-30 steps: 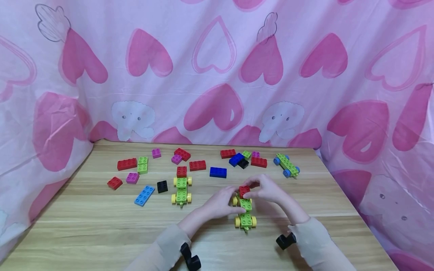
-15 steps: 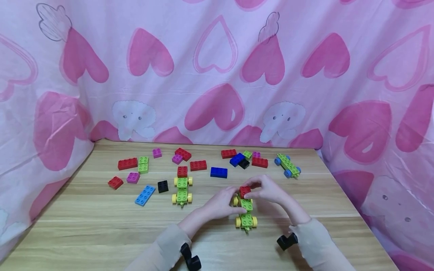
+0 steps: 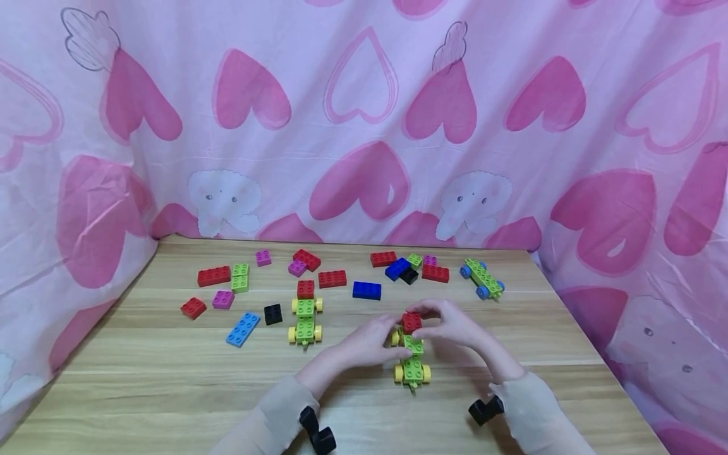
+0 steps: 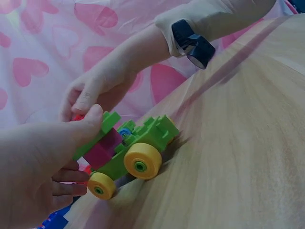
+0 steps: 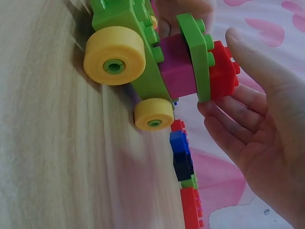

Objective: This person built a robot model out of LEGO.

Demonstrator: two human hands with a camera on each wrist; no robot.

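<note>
The desk (image 3: pixel 188 398) carries the car (image 3: pixel 412 371) and loose bricks (image 3: pixel 366 291). The left hand (image 3: pixel 370 343) grips the car at its left side, thumb against the green plate (image 5: pixel 196 59). The right hand (image 3: pixel 452 325) is curved round the red brick (image 5: pixel 222 71). The car stands on yellow wheels (image 5: pixel 114 57) between both hands. The plate sits on a purple brick (image 5: pixel 176 67); the red brick tops the plate.

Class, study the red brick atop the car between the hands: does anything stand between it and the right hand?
Nothing visible does. In the right wrist view, the right hand is around the red brick with no other piece between them; the brick sits on the green plate.
</note>
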